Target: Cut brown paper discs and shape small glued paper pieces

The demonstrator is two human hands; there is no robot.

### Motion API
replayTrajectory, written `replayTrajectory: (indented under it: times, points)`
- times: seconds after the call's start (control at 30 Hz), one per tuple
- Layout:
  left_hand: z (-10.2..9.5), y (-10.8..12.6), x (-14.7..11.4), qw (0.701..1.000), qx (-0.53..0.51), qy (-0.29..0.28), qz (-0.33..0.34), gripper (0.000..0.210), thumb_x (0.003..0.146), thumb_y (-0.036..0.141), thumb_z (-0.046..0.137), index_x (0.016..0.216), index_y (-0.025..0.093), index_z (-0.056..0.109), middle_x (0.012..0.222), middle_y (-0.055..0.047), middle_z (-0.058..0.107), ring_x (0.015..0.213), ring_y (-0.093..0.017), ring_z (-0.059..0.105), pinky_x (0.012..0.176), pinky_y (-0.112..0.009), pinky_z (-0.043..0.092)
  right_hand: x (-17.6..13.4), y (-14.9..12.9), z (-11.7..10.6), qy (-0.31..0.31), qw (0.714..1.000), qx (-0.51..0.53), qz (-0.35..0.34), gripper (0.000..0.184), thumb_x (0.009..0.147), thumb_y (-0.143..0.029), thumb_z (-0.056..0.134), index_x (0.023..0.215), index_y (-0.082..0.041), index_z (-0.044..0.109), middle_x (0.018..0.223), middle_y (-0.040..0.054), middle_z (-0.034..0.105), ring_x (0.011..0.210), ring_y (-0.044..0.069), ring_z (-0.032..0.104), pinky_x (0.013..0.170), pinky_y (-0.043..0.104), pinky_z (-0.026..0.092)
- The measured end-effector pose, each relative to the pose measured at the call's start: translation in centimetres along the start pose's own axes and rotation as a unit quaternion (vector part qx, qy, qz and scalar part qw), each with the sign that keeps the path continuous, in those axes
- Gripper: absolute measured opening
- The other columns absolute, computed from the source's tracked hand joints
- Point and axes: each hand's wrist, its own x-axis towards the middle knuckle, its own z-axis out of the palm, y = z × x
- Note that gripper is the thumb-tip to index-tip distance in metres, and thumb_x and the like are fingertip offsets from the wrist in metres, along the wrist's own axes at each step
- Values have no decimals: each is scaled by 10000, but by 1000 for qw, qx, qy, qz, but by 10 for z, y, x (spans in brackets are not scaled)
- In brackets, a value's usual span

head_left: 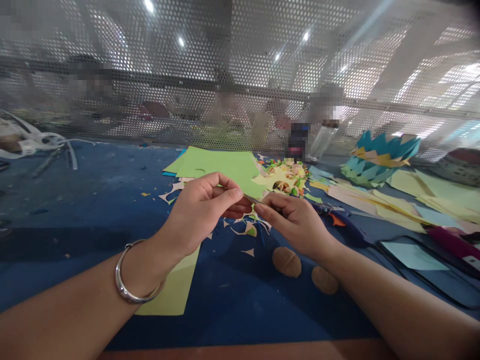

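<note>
My left hand [215,207], with a silver bangle on its wrist, is closed in a pinch above the blue table. Opposite it, my right hand [294,220] is closed too, thumb against fingers. Between the fingertips runs a thin flat piece [252,198], seen edge-on and mostly hidden; its kind is unclear. Below my right hand lie two brown discs, one nearer the middle [287,262] and one by the wrist [324,280]. A pale yellow-green sheet [180,285] lies partly under my left forearm. Behind the hands are green sheets [221,162] and curved paper scraps [249,230].
A glue gun [352,230] with a black cord lies at right, near a purple tool [452,245]. Further back stand a zigzag teal paper basket [378,157] and a clear container [323,142]. White strips [37,137] lie at far left. A perforated metal screen [210,85] borders the table.
</note>
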Motion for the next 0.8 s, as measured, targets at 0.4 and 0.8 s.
replayTrajectory:
  times: [0.4, 0.8]
  points:
    - [0, 1, 0, 1000, -5, -5, -1, 195, 888, 356, 739, 825, 202, 636, 846, -56, 799, 799, -210, 778, 777, -335, 617, 0, 0, 0, 3, 1000, -2, -3, 453, 1013, -476, 554, 666, -204, 446, 659, -46, 366, 616, 110, 366, 582, 287, 283]
    - [-1, 0, 0, 1000, -9, -17, 3, 186, 912, 357, 718, 832, 205, 646, 857, -53, 795, 805, -202, 775, 782, -331, 622, 0, 1, -1, 7, 1000, -14, -7, 467, 1011, -491, 557, 665, -206, 426, 656, -49, 354, 606, 106, 357, 571, 290, 269]
